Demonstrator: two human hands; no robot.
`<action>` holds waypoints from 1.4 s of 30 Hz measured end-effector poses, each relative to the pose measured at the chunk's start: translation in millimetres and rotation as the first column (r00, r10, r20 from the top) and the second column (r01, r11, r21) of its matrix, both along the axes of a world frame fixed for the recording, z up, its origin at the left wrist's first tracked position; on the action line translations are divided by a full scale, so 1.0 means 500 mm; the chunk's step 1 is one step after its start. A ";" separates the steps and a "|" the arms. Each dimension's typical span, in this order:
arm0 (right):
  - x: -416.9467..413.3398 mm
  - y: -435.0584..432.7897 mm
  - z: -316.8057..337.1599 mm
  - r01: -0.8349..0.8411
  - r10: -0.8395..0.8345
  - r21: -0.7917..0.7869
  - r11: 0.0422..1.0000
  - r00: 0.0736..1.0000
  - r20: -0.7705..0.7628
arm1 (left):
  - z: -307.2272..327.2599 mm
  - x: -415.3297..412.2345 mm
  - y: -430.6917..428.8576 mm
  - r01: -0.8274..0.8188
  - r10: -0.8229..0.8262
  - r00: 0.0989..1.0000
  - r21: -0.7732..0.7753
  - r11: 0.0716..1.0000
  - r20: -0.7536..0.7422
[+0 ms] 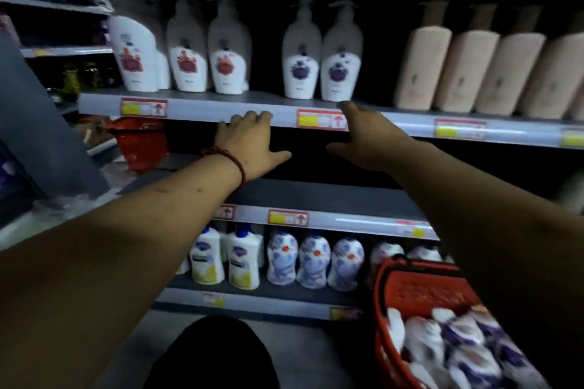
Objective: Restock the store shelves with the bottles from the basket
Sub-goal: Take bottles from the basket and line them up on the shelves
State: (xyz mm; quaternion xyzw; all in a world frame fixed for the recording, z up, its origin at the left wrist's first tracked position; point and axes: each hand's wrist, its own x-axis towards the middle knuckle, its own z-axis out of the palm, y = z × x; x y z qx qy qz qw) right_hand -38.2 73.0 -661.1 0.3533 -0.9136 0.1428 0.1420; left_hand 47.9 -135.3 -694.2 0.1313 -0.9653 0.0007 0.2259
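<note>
A dim store aisle of grey metal shelving fills the view, with bare pale floor below. The upper shelf [205, 109] runs just beyond both hands, and its front rail carries red-framed price tags [320, 119] with yellow patches, one of them between the two hands. The left hand [249, 142], a red bracelet [227, 158] on its wrist, lies against that rail with fingers loosely bent and thumb spread wide, gripping nothing. The right hand [366, 139] stretches out with straight fingers, empty, its fingertips at the shelf lip. Directly above them stand the purple-label pump bottles [319, 54]. Above the left hand are the red-label pump bottles [189, 54], and beyond the right hand a row of beige bottles [474, 66]. The red basket [426, 290] sits well below the right forearm, near the body, and holds the basket bottles [461, 354], white with purple print, lying packed together. Under both forearms, a lower shelf [347, 219] has blue-capped white bottles [221, 259] and blue-patterned bottles [313, 262] beneath it. A second red basket [142, 142] lies left of the left hand. Blur leaves all labels and tags unreadable.
</note>
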 end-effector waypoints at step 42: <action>-0.135 0.602 -0.595 0.328 -0.516 0.403 0.855 0.615 0.596 | -0.625 -0.400 0.658 0.500 -0.600 0.469 0.365 0.786 0.649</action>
